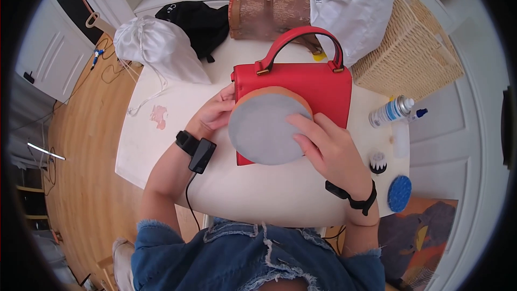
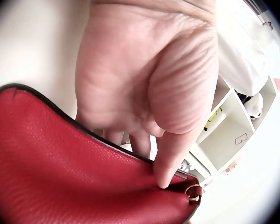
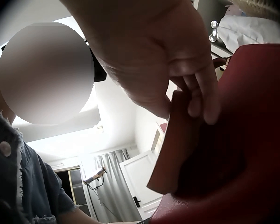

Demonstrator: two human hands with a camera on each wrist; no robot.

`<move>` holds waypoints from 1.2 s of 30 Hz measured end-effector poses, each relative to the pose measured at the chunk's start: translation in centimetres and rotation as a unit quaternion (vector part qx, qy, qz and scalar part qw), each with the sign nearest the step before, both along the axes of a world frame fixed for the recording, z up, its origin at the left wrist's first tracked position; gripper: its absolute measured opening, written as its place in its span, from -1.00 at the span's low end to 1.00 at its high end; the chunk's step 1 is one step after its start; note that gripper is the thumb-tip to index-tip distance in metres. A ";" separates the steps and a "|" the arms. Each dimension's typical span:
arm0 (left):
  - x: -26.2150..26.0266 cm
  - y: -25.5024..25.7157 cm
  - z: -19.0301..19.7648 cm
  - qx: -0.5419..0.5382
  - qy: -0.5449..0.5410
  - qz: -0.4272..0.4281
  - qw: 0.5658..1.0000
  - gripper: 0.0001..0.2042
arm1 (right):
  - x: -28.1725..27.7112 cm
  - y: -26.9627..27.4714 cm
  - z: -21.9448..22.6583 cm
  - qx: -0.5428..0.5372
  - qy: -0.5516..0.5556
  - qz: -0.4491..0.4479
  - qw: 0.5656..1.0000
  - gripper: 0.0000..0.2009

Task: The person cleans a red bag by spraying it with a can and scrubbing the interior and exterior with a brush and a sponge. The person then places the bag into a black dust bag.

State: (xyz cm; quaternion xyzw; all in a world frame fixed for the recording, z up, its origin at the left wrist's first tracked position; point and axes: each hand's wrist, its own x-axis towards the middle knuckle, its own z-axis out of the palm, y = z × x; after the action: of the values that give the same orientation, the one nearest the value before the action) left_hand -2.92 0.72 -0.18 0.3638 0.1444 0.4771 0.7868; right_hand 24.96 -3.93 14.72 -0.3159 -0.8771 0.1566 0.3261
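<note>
A red handbag [image 1: 331,89] with an upright top handle [image 1: 301,32] lies on the table. My left hand [image 1: 219,109] grips its left side; in the left wrist view the thumb [image 2: 170,163] presses on the red leather and the other fingers go behind the edge. Over the bag's front is a round pad [image 1: 264,129], grey-faced with an orange rim, covering much of the front. My right hand [image 1: 331,148] pinches the pad at its right side, with fingertips over the grey face. In the right wrist view the pad's orange-brown edge [image 3: 170,149] sits between thumb and fingers.
White dust bags [image 1: 156,48], a black cloth bag [image 1: 202,27], a brown patterned bag [image 1: 269,8] and a wicker basket [image 1: 409,48] line the far side. At right stand a spray can [image 1: 390,111], a small brush [image 1: 378,161] and a blue scrub pad [image 1: 399,194].
</note>
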 end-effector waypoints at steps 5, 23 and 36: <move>-0.1 0.2 -0.3 0.012 -0.023 0.007 1.000 -0.34 | 0.3 0.6 0.0 0.022 0.029 -0.065 0.997 -0.63; -0.4 0.2 -0.4 0.011 -0.028 -0.017 0.999 -0.33 | 3.8 1.5 2.2 -0.093 0.121 -0.181 0.972 -0.66; -0.4 0.1 -0.1 0.009 -0.040 -0.015 0.999 -0.35 | 6.2 2.1 3.3 -0.136 0.082 -0.204 0.966 -0.63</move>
State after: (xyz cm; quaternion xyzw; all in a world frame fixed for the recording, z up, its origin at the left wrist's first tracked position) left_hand -3.28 0.86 -0.31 0.3539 0.1029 0.4805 0.7958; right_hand 31.15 -1.86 18.00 -0.5160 -0.7344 0.2303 0.3760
